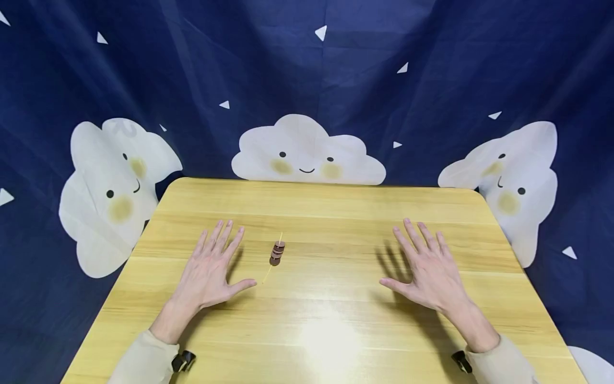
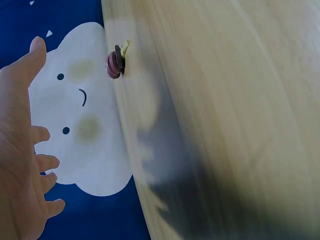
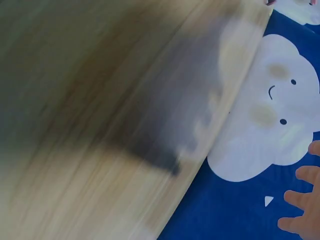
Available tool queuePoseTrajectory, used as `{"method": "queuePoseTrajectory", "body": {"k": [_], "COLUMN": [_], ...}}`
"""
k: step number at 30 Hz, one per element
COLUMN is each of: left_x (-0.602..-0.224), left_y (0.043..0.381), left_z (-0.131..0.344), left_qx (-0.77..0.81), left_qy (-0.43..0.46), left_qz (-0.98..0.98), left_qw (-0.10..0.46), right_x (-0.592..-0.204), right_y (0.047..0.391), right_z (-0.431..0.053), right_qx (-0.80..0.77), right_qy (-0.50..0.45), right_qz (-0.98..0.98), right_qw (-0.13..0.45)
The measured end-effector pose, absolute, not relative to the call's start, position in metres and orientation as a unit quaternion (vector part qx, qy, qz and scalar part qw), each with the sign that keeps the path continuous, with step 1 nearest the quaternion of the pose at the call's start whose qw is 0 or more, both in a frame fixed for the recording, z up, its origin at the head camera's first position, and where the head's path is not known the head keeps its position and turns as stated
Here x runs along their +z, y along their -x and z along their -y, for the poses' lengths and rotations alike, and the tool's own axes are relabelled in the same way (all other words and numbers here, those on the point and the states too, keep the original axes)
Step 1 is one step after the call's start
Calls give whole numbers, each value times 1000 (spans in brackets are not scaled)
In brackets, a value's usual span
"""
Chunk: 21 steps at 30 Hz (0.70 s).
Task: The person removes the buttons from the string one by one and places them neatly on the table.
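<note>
On the wooden table (image 1: 326, 224) lies a thin yellow skewer threaded with several dark brown round slices (image 1: 276, 253). The same brown slices (image 2: 114, 65) appear near the table's far edge in the left wrist view. My left hand (image 1: 208, 272) is held above the table just left of the skewer, fingers straight and thumb spread toward the stick's lower end; it holds nothing. Well to the right of the skewer, my right hand (image 1: 431, 274) hovers with spread, straight fingers and nothing in its grasp. Both hands cast shadows on the wood.
A dark blue curtain (image 1: 288, 64) with white triangles and smiling clouds (image 1: 307, 146) hangs behind and beside the table. Black straps (image 1: 183, 361) show at the cuffs of both light sleeves. Bright glare marks the table's near middle.
</note>
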State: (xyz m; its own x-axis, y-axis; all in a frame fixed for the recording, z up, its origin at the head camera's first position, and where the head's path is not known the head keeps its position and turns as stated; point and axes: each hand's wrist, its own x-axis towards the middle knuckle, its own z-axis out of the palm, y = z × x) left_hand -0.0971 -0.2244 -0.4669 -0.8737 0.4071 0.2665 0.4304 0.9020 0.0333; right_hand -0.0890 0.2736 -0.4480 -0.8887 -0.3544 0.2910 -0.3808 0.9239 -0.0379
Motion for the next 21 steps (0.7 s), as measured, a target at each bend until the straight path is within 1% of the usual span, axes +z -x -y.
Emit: {"method": "queuePoseTrajectory", "body": {"k": [9,21], "left_x": [-467,-476], "left_y": [100,105], "left_z": [214,198], "left_qx": [-40,-40], "left_qy": [220,234], "left_qz": [969,967], "left_qw": [107,93], "right_x": [-447,-452], "right_y": [98,115], "right_z": [-259,-226], "right_qx": [35,24], "right_qy": [-233,-302], "right_qz": [962,946], "right_qw": [141,118]}}
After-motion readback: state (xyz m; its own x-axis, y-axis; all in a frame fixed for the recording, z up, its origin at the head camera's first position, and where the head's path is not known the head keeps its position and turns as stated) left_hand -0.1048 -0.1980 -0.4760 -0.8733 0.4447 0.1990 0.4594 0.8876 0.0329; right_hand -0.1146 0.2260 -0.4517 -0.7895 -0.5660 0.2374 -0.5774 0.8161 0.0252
